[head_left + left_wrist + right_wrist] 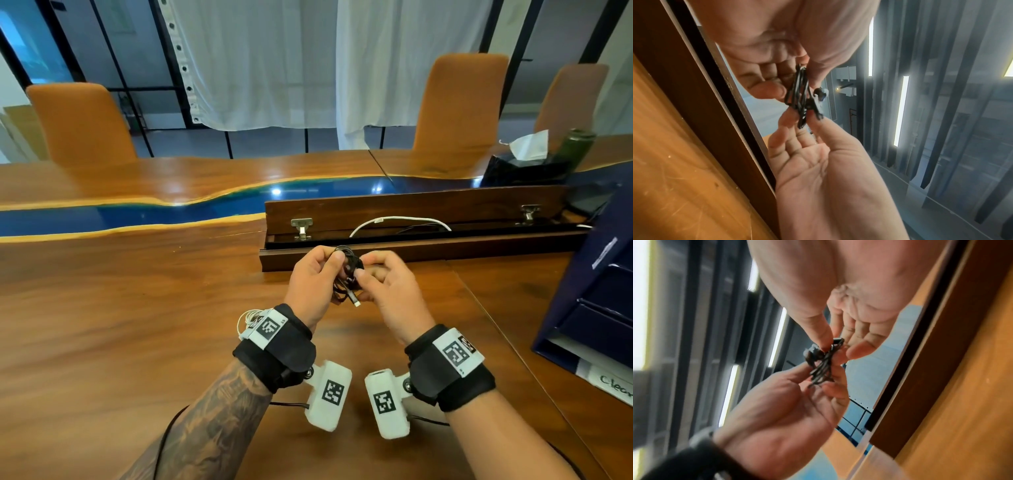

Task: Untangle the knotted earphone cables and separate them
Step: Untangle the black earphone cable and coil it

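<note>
A small tangled bundle of black earphone cable (pixel 347 270) is held above the wooden table (pixel 137 308), between both hands. My left hand (pixel 329 270) pinches its left side and my right hand (pixel 366 270) pinches its right side. A plug with a silver tip (pixel 354 299) hangs under the bundle. In the left wrist view the left hand (pixel 795 79) grips the top of the bundle (pixel 799 97) and the right hand (pixel 799 125) the bottom. The right wrist view shows an earbud (pixel 812 353) sticking out of the bundle. White earphones (pixel 248 317) lie coiled beside my left wrist.
An open cable trough with a raised wooden lid (pixel 411 205) lies just beyond the hands, a white cable (pixel 400 221) in it. A tissue box (pixel 524 164) and a green bottle (pixel 579 144) stand at the back right. A dark blue box (pixel 596 291) stands at the right.
</note>
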Tool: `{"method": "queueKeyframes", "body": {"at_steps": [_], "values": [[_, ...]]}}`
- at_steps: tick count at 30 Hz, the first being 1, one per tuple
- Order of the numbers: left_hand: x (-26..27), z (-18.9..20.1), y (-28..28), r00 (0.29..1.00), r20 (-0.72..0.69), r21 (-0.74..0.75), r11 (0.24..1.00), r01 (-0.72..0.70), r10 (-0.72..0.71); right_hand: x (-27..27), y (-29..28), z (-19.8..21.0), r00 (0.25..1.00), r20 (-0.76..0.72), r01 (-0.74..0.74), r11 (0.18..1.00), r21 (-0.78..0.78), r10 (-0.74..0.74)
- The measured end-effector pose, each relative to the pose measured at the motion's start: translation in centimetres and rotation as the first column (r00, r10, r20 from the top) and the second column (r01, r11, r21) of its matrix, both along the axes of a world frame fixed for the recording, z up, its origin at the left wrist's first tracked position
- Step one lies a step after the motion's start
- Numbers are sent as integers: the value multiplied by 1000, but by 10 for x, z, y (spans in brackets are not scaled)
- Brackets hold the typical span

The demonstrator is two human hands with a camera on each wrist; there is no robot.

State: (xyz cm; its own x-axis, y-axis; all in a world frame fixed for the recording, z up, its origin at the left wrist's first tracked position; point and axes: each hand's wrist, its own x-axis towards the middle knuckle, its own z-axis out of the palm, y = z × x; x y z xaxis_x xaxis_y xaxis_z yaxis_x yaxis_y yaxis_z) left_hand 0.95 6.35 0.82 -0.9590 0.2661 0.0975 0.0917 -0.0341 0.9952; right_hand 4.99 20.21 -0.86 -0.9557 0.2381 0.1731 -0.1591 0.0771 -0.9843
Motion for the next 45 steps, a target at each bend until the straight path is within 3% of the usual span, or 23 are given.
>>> {"method": "queueKeyframes", "body": {"at_steps": [3, 7, 13, 19, 22, 26, 31, 36, 41, 45], "values": [[-2, -2, 0, 999, 43, -11, 1000, -5, 5, 3, 1, 0, 995, -99, 38, 979, 201, -18], [-5, -3, -3, 998, 58, -1, 1000, -25, 25, 11, 4, 1, 981, -153, -47, 913, 405, 119], [-8, -6, -4, 995, 58, -17, 997, -82, 82, 6, 5, -4, 956, -236, 51, 692, 720, 174], [-10, -4, -13, 995, 55, -70, 994, -78, 82, 7, 2, 3, 924, -351, 245, 470, 848, 151], [-8, -5, -16, 996, 44, -65, 995, -70, 73, 7, 4, 5, 937, -315, 194, 523, 830, 153], [-7, -8, -19, 997, 47, -19, 998, -67, 68, 7, 7, 2, 965, -244, 100, 724, 682, 96], [-2, -6, -18, 997, -48, -70, 995, -69, 66, 9, 2, 3, 986, -135, -2, 815, 579, 98], [2, -5, -16, 994, -98, -106, 993, -51, 40, 7, -3, 4, 996, -88, 35, 796, 604, 23], [-3, -6, -22, 995, -85, -79, 995, -54, 47, 9, 0, 5, 993, -113, 38, 889, 456, 16], [-3, -11, -23, 997, 6, 0, 997, -74, 74, 12, 10, 2, 993, -113, 77, 872, 484, -26]]}}
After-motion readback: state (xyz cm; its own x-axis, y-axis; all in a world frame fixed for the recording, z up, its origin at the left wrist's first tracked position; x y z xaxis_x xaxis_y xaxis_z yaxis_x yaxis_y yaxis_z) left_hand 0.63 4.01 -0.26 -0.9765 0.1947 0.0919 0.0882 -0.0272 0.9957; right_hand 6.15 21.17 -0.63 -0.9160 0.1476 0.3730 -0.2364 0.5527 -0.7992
